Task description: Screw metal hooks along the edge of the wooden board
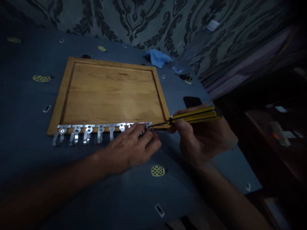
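Note:
A framed wooden board (115, 92) lies flat on the table. Along its near edge runs a metal hook rail (100, 126) with several double hooks screwed to it. My left hand (134, 143) rests on the right part of this rail, fingers curled around its end hooks and hiding some of them. In my right hand (201, 137) is a yellow-and-black screwdriver (194, 116), held nearly level. Its shaft points left, and its tip is by the rail's right end, close to my left fingertips.
Behind the board lie a blue cloth (159, 58) and a clear plastic bottle (196, 44). A small dark object (185, 76) and a black phone-like slab (192, 102) are to the right. The patterned table covering (107, 198) ends at the right, beside a cluttered dark surface (268, 127).

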A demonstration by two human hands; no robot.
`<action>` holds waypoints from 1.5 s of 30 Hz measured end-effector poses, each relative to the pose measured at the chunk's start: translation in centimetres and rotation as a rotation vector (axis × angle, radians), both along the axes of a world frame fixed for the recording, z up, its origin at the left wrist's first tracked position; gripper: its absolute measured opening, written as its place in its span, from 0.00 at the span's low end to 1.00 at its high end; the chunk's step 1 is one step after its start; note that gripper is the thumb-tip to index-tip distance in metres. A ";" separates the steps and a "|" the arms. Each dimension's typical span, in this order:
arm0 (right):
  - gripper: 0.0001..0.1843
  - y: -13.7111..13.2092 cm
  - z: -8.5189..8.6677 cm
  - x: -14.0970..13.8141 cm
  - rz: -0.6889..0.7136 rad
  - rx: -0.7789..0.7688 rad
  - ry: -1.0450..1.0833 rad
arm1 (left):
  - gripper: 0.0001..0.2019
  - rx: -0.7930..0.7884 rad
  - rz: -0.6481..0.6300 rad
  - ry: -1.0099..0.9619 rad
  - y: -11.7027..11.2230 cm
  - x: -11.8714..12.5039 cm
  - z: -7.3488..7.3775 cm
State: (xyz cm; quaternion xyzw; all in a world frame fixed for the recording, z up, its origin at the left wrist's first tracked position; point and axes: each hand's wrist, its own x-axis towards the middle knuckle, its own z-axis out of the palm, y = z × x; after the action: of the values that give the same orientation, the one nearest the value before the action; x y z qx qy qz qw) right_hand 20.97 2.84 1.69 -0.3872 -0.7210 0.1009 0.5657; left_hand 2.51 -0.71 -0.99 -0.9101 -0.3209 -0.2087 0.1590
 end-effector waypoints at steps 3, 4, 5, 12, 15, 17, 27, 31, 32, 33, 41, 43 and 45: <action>0.04 -0.5 1.0 -0.6 -0.028 0.001 0.155 | 0.09 -0.010 -0.008 -0.004 0.0 0.0 0.0; 0.05 -0.6 1.3 -0.7 -0.047 0.022 0.214 | 0.09 -0.011 -0.009 -0.002 0.0 0.0 0.0; 0.05 -0.7 1.5 -0.8 -0.067 0.004 0.242 | 0.09 -0.011 -0.011 0.004 0.0 0.0 0.0; 0.05 0.0 0.9 -0.6 -0.014 -0.069 0.088 | 0.10 -0.001 0.000 0.018 0.0 0.0 0.1; 0.05 0.1 0.7 -0.7 0.012 -0.126 0.085 | 0.10 0.006 0.002 0.009 0.0 0.1 0.0; 0.05 0.1 0.6 -0.7 0.041 -0.151 0.085 | 0.10 0.006 0.006 0.005 -0.1 0.1 -0.1; 0.14 0.2 1.6 -0.5 0.218 -0.408 0.152 | 0.10 0.017 0.012 -0.004 -0.1 0.1 -0.1; 0.09 0.1 1.6 -0.4 0.154 -0.343 0.183 | 0.10 0.013 0.014 0.004 -0.1 0.1 -0.2; 0.08 0.1 1.6 -0.4 0.125 -0.311 0.199 | 0.10 0.014 0.013 0.004 -0.1 0.1 -0.2; 0.07 0.1 1.6 -0.3 0.103 -0.288 0.210 | 0.10 0.017 0.014 0.004 -0.1 0.0 -0.1; 0.07 0.1 1.7 -0.4 0.079 -0.285 0.197 | 0.11 0.024 0.001 0.007 -0.1 0.0 0.2; 0.07 0.2 1.5 -0.4 0.083 -0.277 0.191 | 0.11 0.021 0.004 0.006 -0.1 0.0 0.1; 0.08 0.3 1.3 -0.3 0.097 -0.268 0.179 | 0.11 0.015 0.009 0.014 -0.1 0.0 0.0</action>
State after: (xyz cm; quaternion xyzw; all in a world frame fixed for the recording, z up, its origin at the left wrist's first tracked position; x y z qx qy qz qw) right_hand 20.63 3.09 3.02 -0.4132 -0.6658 0.2575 0.5654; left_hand 2.48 -0.84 -0.95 -0.9089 -0.3220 -0.2040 0.1691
